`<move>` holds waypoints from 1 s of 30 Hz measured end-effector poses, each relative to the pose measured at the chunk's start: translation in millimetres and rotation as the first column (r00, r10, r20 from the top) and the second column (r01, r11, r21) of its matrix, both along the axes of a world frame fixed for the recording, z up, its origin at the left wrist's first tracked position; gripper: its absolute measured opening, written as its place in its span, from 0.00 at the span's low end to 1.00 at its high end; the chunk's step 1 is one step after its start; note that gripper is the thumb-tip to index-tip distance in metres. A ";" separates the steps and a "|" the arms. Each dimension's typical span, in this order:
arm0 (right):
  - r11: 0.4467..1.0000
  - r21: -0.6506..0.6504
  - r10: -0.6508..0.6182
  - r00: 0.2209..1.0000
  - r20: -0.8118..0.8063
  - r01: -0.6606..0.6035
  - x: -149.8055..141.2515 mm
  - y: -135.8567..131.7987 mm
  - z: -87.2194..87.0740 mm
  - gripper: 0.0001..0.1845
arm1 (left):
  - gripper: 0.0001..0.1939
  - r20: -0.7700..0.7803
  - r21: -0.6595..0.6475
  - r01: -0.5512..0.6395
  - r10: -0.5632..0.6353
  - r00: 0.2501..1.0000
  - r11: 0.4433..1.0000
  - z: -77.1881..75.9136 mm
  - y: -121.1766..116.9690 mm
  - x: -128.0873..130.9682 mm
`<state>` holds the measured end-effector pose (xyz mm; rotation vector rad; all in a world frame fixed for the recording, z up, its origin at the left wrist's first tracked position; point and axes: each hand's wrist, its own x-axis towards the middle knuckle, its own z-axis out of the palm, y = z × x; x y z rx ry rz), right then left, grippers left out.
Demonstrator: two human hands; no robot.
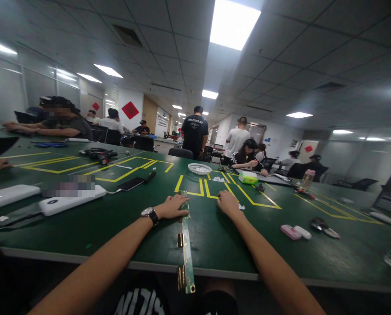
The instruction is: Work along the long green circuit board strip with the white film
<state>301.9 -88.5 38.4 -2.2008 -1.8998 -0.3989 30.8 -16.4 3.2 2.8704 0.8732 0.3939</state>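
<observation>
A long, narrow green circuit board (pixel 188 245) with gold-coloured flaps along its left side points toward me, its near end reaching past the table's front edge. My left hand (pixel 172 206), with a watch on the wrist, is closed over the far end of the board, thumb and fingers on it. To the right, apart from the board, my right hand (pixel 228 203) rests on the table with its fingers curled under. Whatever those fingers may hold is hidden. A small white piece (pixel 241 207) lies beside that hand.
Yellow tape lines mark the green table (pixel 142 245). Beyond my hands stands a white basket (pixel 199 169). At left lie a white power bank (pixel 72 200) and a phone (pixel 131 183); at right, a pink case (pixel 290 232). Other people sit and stand around.
</observation>
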 end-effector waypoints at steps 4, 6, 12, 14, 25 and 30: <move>0.925 -0.144 -0.356 0.935 0.005 0.353 42.7 -8.4 -0.8 0.18 | 0.33 -0.040 -0.029 -0.058 0.057 0.998 0.998 3.7 -1.3 -0.2; 0.920 -0.188 -0.347 0.938 0.010 0.343 47.1 -10.6 -2.1 0.19 | 0.33 -0.056 -0.047 -0.065 0.062 0.997 0.997 5.2 -1.9 -0.4; 0.976 -0.174 0.131 0.991 -0.015 -0.132 9.2 -3.0 -8.4 0.16 | 0.33 -0.074 -0.046 -0.057 0.054 0.996 0.997 3.4 0.4 -0.2; 0.894 -0.120 0.428 0.902 -0.051 -0.431 -8.8 0.2 -12.1 0.16 | 0.33 -0.068 -0.039 -0.051 0.048 0.996 0.998 1.7 1.7 0.0; 0.633 -0.002 0.769 0.628 -0.121 -0.774 -47.8 -6.1 -14.1 0.16 | 0.35 -0.108 -0.062 -0.068 0.061 0.992 0.996 2.4 0.8 -0.4; 0.614 0.000 0.781 0.608 -0.141 -0.789 -48.8 -7.3 -12.8 0.17 | 0.37 -0.110 -0.066 -0.060 0.052 0.993 0.996 -0.1 4.1 -0.7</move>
